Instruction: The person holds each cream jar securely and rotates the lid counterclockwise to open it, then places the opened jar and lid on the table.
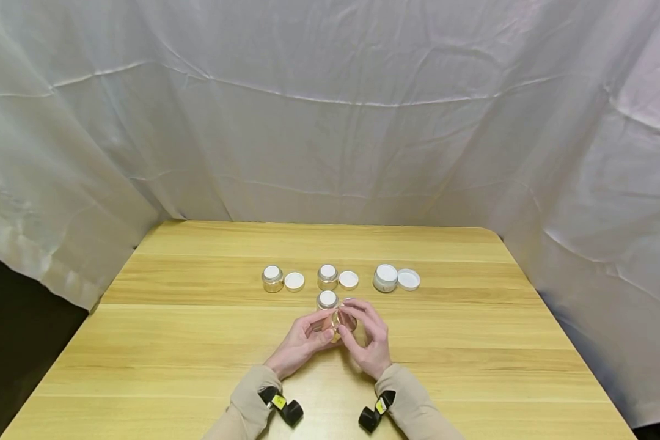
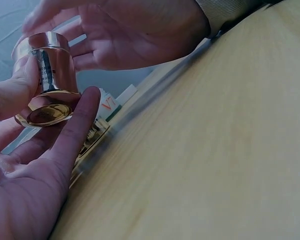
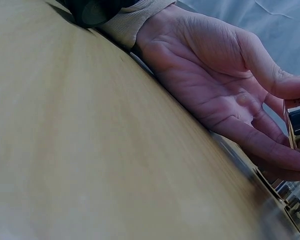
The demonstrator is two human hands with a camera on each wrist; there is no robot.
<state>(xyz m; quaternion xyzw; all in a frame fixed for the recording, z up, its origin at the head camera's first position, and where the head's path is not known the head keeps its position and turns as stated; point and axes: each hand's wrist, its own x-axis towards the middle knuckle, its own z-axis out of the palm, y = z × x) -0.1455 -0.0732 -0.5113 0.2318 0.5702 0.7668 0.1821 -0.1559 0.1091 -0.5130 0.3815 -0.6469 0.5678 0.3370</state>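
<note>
My left hand (image 1: 299, 346) holds a shiny gold cream jar (image 2: 62, 72) low over the table, thumb on its side and fingers under its base. From the other side my right hand (image 1: 371, 342) grips the same jar, with its thumb and fingertips at the near and far edges. A jar with a white top (image 1: 327, 299) stands just beyond the fingers, its lower part covered by them. The right fingers partly hide a pale round piece next to it. In the right wrist view the left hand (image 3: 215, 75) shows palm up, with the jar cut by the frame edge.
In a row farther back stand a gold jar (image 1: 272, 279) at left, another gold jar (image 1: 327, 278) in the middle and a white jar (image 1: 385, 278) at right. Beside each lies a white round lid (image 1: 294, 282). A pale curtain (image 1: 330, 153) hangs behind the wooden table (image 1: 198, 342).
</note>
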